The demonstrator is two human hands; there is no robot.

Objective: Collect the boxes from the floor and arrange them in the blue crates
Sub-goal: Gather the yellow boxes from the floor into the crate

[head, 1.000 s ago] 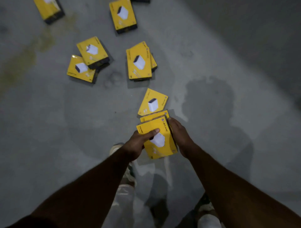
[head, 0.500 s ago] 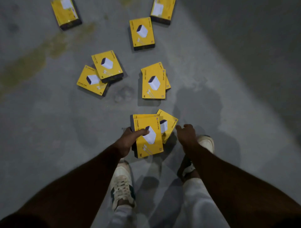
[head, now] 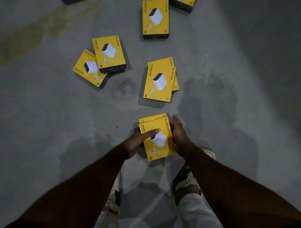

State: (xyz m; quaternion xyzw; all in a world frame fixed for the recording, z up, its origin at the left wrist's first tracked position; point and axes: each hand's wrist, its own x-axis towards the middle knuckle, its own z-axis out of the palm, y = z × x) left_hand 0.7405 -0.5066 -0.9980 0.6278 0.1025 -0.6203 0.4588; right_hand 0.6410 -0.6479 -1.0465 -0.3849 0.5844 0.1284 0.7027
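Note:
I hold a small stack of yellow charger boxes [head: 160,146] between both hands, above the grey floor. My left hand [head: 138,141] grips its left edge with the thumb across the top box. My right hand [head: 179,135] presses against its right side. Just ahead lie two overlapping yellow boxes [head: 158,80]. Further left, another pair of boxes [head: 109,52] overlaps, one resting on the lower box [head: 88,68]. A single box [head: 155,17] lies at the top centre. No blue crate is in view.
Part of another box [head: 182,4] shows at the top edge, and a dark corner of one at the top left [head: 71,1]. My shoes [head: 189,177] stand below the stack. The concrete floor [head: 48,114] has stains at the upper left.
The box that lay on the floor by my right hand is now gathered into the stack. My right hand has closed against the stack's side. The view has moved closer to the boxes ahead.

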